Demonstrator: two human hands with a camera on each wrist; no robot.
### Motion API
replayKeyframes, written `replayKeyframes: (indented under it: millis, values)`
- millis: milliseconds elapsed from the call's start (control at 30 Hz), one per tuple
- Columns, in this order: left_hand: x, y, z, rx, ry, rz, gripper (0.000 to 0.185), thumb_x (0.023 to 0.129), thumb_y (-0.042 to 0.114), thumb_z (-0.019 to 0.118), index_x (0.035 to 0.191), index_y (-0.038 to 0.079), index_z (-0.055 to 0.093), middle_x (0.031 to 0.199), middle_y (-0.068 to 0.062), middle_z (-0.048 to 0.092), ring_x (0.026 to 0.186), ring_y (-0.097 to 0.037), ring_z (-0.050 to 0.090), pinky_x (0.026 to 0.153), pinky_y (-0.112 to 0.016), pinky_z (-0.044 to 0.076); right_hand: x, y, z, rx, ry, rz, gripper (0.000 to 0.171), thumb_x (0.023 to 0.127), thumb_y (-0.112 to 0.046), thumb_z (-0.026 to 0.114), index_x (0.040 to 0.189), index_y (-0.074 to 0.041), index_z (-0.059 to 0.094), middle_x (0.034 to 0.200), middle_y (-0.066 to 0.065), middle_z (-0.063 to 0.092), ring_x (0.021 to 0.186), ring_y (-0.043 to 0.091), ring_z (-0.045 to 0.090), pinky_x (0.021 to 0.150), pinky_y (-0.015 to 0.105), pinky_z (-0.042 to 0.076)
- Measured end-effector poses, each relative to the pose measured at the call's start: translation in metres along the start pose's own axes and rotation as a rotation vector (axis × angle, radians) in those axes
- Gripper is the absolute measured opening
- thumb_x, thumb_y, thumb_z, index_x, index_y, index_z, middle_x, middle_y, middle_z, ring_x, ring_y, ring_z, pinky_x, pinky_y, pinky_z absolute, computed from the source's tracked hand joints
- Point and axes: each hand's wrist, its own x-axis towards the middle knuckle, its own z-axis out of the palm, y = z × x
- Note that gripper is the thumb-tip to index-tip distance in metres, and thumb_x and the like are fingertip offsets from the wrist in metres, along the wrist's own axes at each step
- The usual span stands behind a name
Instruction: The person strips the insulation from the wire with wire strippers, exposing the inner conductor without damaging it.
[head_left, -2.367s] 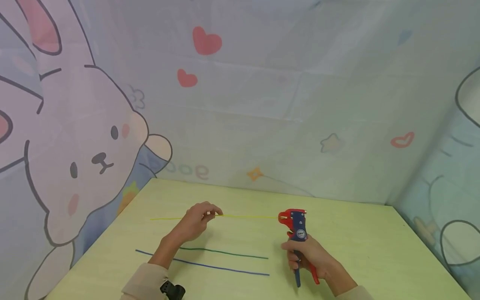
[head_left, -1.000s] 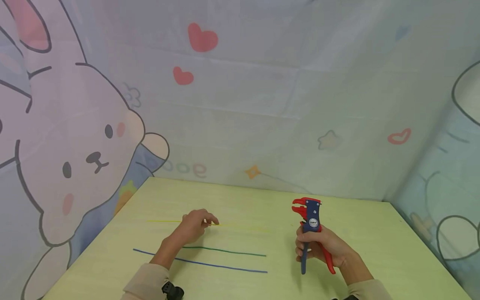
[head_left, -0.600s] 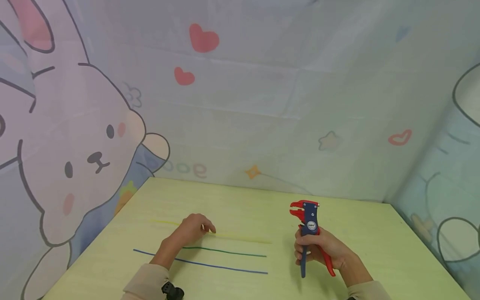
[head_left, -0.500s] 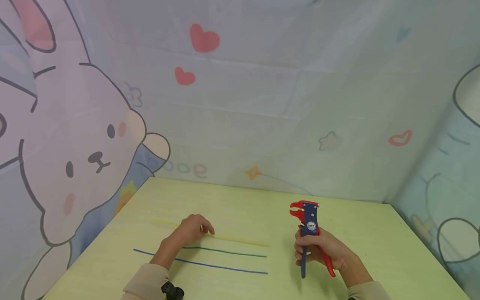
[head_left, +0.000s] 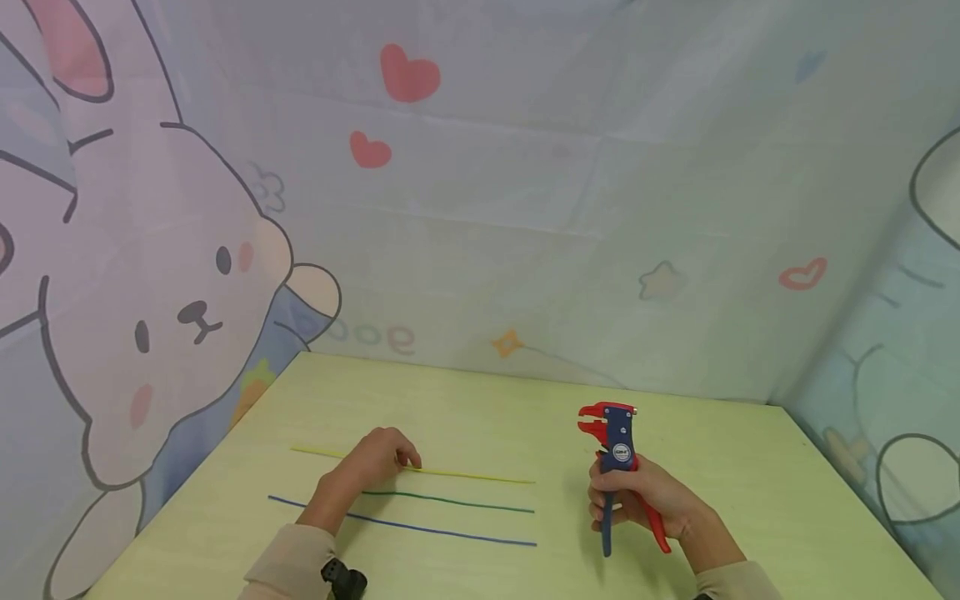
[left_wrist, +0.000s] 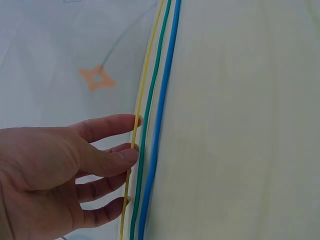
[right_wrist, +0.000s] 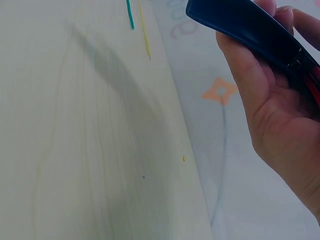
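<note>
My left hand (head_left: 382, 457) pinches a thin yellow wire (head_left: 472, 476) at about its middle. In the left wrist view the thumb lies across this wire and the fingertips are behind it. A green wire (head_left: 450, 501) and a blue wire (head_left: 442, 529) lie on the table, nearer to me and roughly parallel to it. My right hand (head_left: 645, 496) grips a red and dark blue wire stripper (head_left: 619, 442) by its handles, upright, with its red jaws apart and nothing between them. At its right end the yellow wire narrows to a thin tip, seen in the right wrist view.
The pale yellow-green table (head_left: 720, 475) meets a printed cloth backdrop (head_left: 510, 208) at its far edge. A tiny yellow bit (right_wrist: 184, 159) and a small dark speck (right_wrist: 143, 177) lie on the table near that edge.
The yellow wire's end has come out of the stripper's jaws, which have opened. The stripper has shifted right. My left hand has brought the wire nearer to me, close to the green one.
</note>
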Motion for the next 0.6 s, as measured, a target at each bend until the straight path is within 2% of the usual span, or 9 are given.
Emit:
replayKeyframes:
  millis: [200, 600]
  values:
    - [0.0005, -0.0027, -0.0012, -0.029, -0.035, -0.046, 0.037, 0.075, -0.019, 0.056, 0.082, 0.012, 0.073, 0.08, 0.001, 0.061, 0.075, -0.017, 0.052, 0.07, -0.035, 0.045, -0.0008, 0.0001, -0.0011, -0.002, 0.009, 0.012, 0.011, 0.094, -0.008, 0.042, 0.096, -0.002, 0.051, 0.08, 0.009, 0.055, 0.079, 0.027, 0.056, 0.086, 0.056, 0.038]
    - [0.0006, -0.005, -0.0029, -0.031, -0.063, -0.048, 0.035, 0.075, -0.016, 0.058, 0.079, 0.015, 0.073, 0.079, 0.002, 0.061, 0.074, -0.016, 0.05, 0.069, -0.034, 0.044, 0.0008, 0.0009, 0.0003, -0.029, -0.016, -0.011, 0.011, 0.094, -0.007, 0.041, 0.094, -0.002, 0.051, 0.08, 0.009, 0.056, 0.078, 0.026, 0.058, 0.082, 0.056, 0.04]
